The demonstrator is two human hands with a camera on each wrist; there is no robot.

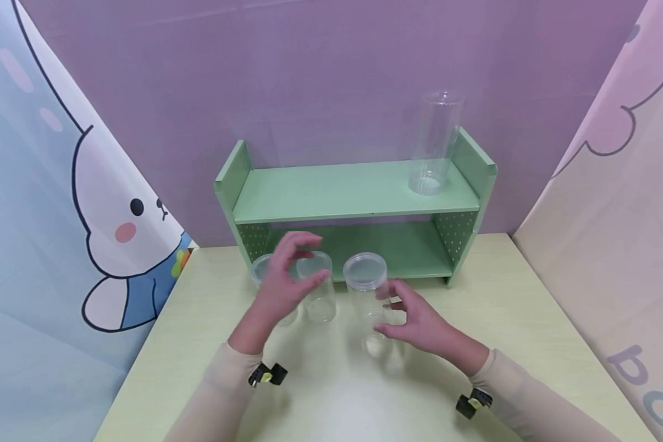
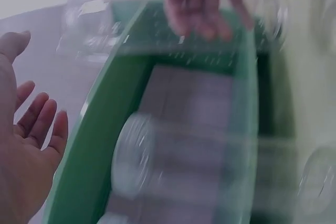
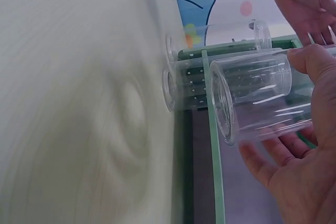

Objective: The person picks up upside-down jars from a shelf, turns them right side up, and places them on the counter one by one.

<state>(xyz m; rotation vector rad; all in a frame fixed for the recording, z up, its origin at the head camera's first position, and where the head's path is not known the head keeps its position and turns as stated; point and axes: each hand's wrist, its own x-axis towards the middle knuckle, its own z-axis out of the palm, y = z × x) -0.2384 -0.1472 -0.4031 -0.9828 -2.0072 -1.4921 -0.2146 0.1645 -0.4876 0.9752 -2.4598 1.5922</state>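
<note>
I judge the step in hand to be handling the clear lidded jar near the middle of the frame: my right hand has its grip clamped round it, while my left hand has its grip apart and empty, by two clear jars left of centre on the worktop. The next move, I reckon, calls for a steady upright hold, clear of those jars and the green shelf unit behind.
</note>
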